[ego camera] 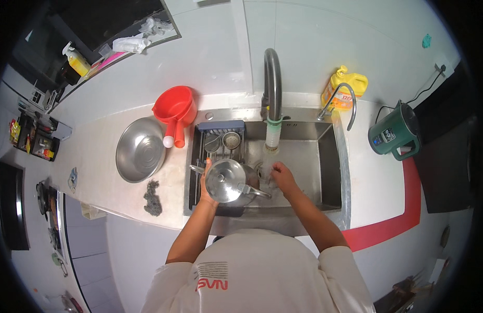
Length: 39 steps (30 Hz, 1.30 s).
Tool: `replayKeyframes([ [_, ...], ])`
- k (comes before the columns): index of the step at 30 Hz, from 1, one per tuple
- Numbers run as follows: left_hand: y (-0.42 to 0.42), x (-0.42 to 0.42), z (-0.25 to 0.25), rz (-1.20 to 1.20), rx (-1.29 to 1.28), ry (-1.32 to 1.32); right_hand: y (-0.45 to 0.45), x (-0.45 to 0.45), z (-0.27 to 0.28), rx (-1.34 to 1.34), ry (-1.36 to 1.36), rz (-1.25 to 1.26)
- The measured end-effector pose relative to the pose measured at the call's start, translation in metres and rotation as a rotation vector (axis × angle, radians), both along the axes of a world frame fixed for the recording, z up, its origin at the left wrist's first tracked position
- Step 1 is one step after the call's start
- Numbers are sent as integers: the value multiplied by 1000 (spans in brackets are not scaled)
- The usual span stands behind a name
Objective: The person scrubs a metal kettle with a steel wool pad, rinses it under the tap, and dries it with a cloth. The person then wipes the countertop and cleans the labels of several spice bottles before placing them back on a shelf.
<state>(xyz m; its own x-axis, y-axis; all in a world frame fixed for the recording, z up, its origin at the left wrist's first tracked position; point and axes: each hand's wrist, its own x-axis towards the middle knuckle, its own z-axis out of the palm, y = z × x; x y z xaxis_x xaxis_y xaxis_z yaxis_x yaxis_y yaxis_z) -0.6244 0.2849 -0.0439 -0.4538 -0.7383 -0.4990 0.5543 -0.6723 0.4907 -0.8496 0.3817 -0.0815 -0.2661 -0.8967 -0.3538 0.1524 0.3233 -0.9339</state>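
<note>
My left hand (208,187) grips a shiny stainless steel pot (225,182) from its left side and holds it tilted over the left part of the sink (331,168). Metal handles stick out on both sides of the pot. My right hand (284,180) is over the basin, to the right of the pot, with its fingers curled beside the stream below the faucet's green-and-clear nozzle (273,133). Whether those fingers hold anything is too blurred to tell. Behind the pot, a dish rack (221,125) with small round strainers (231,140) sits in the sink.
Left of the sink are a red plastic dipper (175,103), a steel bowl (140,150) and dark steel wool (152,198). A curved faucet (273,78) rises behind the basin. On the right are a small tap (353,107), a yellow detergent jug (343,90) and a green electric kettle (392,131).
</note>
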Motion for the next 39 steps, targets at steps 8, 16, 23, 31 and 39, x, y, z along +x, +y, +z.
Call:
replayKeyframes([
  [8,-15,53,9,23,-56,10,-41,98,-66,-115,-268,-13],
  [16,-26,69,26,36,-22,-45,-38,127,-38,-14,-628,-159],
  [23,-20,39,11,-188,-35,-138,-46,95,37,-211,-457,-59],
  [31,-7,4,26,-429,83,28,-52,64,60,-22,-302,212],
  [39,7,-23,22,-447,-4,38,-29,47,71,-133,-162,64],
])
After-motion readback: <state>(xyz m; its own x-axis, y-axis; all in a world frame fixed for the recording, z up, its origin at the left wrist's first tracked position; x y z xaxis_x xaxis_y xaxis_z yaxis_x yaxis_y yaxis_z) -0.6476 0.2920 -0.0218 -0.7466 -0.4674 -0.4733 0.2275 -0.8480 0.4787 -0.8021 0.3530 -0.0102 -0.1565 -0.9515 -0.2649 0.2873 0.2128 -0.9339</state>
